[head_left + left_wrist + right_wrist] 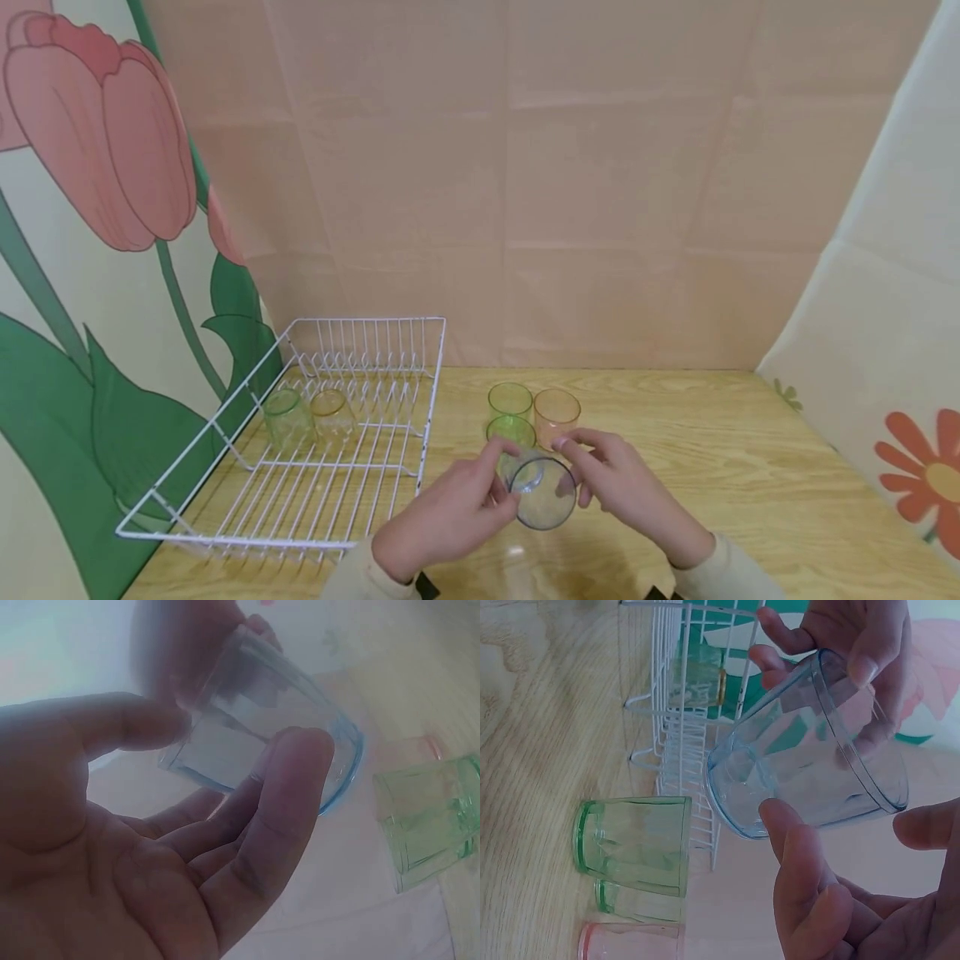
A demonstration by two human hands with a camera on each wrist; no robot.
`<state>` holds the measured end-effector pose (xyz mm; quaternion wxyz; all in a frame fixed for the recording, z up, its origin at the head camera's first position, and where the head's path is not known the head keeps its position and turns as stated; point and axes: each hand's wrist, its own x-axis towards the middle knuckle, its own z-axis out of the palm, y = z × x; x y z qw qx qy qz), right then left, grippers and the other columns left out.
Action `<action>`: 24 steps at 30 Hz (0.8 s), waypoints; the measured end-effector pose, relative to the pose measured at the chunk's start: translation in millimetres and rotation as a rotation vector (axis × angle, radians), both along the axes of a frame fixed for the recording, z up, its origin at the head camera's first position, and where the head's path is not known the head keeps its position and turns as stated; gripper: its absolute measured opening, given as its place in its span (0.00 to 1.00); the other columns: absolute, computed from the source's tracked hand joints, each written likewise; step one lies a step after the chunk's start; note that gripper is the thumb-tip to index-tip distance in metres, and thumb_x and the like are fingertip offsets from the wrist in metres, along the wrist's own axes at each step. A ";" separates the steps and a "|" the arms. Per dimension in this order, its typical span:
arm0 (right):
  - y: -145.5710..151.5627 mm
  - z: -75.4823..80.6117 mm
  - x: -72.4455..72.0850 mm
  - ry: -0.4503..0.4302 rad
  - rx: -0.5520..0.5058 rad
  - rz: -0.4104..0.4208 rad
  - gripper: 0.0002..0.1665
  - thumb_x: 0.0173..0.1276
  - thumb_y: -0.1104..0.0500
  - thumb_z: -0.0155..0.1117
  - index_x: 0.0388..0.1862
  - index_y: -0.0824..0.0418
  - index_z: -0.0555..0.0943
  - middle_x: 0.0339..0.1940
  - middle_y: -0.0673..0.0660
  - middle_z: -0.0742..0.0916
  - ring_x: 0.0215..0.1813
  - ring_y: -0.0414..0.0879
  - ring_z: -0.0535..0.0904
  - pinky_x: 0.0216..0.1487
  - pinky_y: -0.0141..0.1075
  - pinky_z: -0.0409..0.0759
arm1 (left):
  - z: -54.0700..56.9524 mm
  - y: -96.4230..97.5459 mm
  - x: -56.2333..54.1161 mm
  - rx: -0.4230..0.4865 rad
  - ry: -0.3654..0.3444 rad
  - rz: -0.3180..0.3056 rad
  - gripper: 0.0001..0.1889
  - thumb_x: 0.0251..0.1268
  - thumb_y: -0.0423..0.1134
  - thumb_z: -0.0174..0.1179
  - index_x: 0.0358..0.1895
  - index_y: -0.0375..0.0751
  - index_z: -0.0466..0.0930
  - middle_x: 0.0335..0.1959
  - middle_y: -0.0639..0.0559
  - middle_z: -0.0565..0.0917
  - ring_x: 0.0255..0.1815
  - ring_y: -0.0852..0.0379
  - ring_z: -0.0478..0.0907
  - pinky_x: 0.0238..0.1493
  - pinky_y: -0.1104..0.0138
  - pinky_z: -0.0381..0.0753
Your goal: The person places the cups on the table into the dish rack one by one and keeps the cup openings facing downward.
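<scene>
A clear bluish drinking glass is held tilted, its mouth towards me, between my two hands. My left hand grips its left side, with the thumb by the rim and fingers along the wall. On the other side my right hand pinches it; in the right wrist view the thumb tip is at the rim and a fingertip near the thick base of the glass. Just beyond stand two green glasses and an orange-pink glass, close together on the table.
A white wire dish rack stands on the left side of the wooden table. Inside it are a green glass and an amber-rimmed glass, side by side. A pinkish cloth backdrop hangs behind the table, with flower-printed sheets at both sides.
</scene>
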<state>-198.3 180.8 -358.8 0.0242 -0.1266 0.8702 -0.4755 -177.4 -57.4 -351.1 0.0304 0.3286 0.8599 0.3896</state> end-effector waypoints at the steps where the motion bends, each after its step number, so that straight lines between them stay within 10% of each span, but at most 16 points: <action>1: 0.3 -0.2 -0.5 -0.007 -0.004 -0.003 0.30 0.79 0.42 0.51 0.59 0.66 0.78 0.23 0.53 0.88 0.21 0.46 0.79 0.17 0.34 0.72 | 0.1 0.1 0.1 -0.004 0.003 -0.001 0.22 0.68 0.38 0.60 0.63 0.46 0.67 0.29 0.64 0.81 0.27 0.70 0.76 0.31 0.73 0.77; 17: -0.2 -2.3 -2.8 -0.011 0.053 -0.015 0.27 0.74 0.40 0.58 0.53 0.63 0.81 0.22 0.52 0.87 0.21 0.50 0.80 0.21 0.35 0.74 | 1.4 2.1 2.0 -0.006 -0.040 -0.017 0.20 0.74 0.46 0.57 0.63 0.46 0.66 0.29 0.63 0.82 0.27 0.71 0.77 0.32 0.73 0.77; 24: -2.5 -0.2 0.9 -0.024 0.078 -0.020 0.28 0.73 0.39 0.59 0.53 0.61 0.82 0.23 0.50 0.87 0.22 0.50 0.80 0.28 0.37 0.75 | 2.2 4.7 4.2 -0.020 -0.068 0.102 0.28 0.77 0.61 0.45 0.65 0.43 0.67 0.27 0.62 0.82 0.24 0.67 0.76 0.29 0.68 0.75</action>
